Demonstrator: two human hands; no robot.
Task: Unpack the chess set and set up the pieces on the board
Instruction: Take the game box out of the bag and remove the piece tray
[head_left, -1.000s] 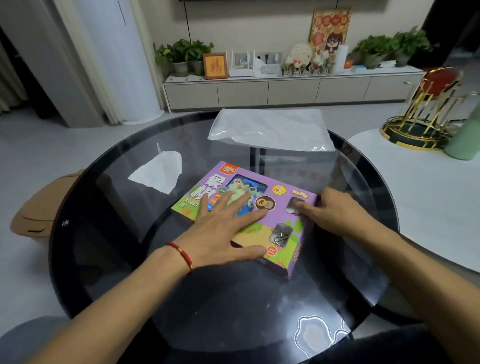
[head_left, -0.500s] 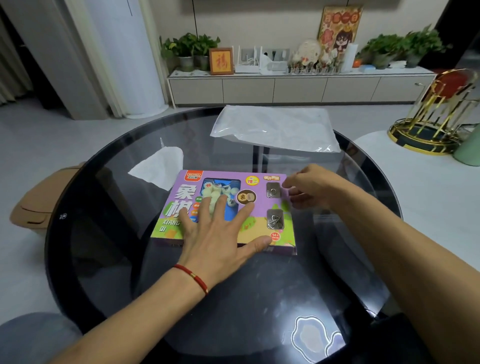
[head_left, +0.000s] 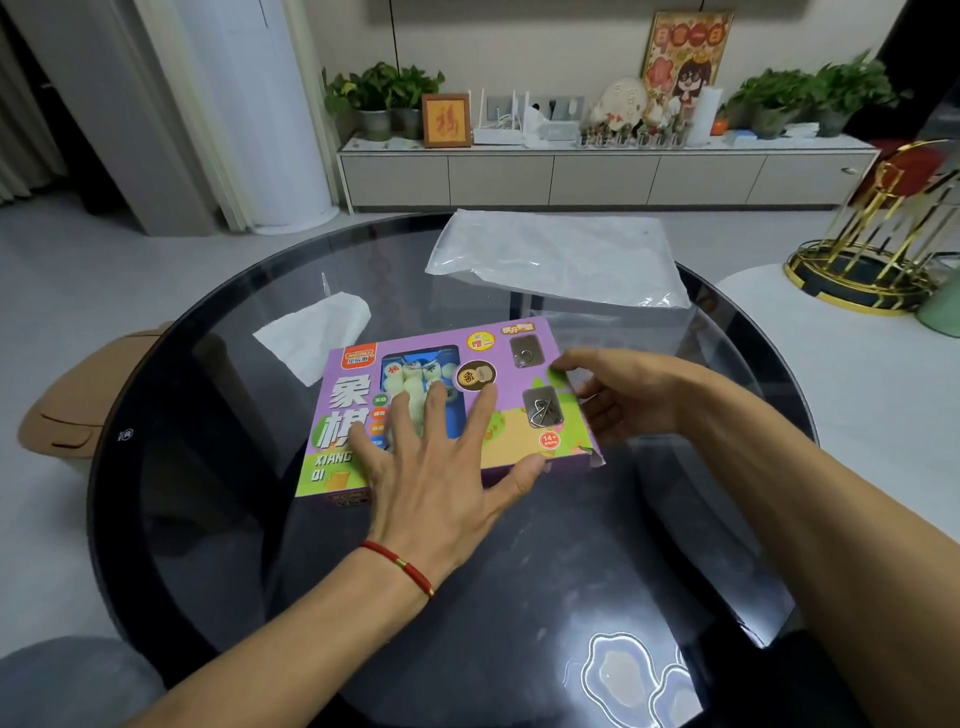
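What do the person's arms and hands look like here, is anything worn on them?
Both forearms are bare, with no sleeves in view. The left hand has a thin red cord bracelet with a small gold bead at the wrist. The right hand shows no bracelet, watch or glove; rings cannot be made out.

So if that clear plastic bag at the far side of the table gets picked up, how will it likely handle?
The plastic bag looks thin and wrinkled, so it will probably flop and sag rather than hold shape. It lies flat with nothing visible inside, so it is likely very light. On the glossy glass table it may slide before lifting.
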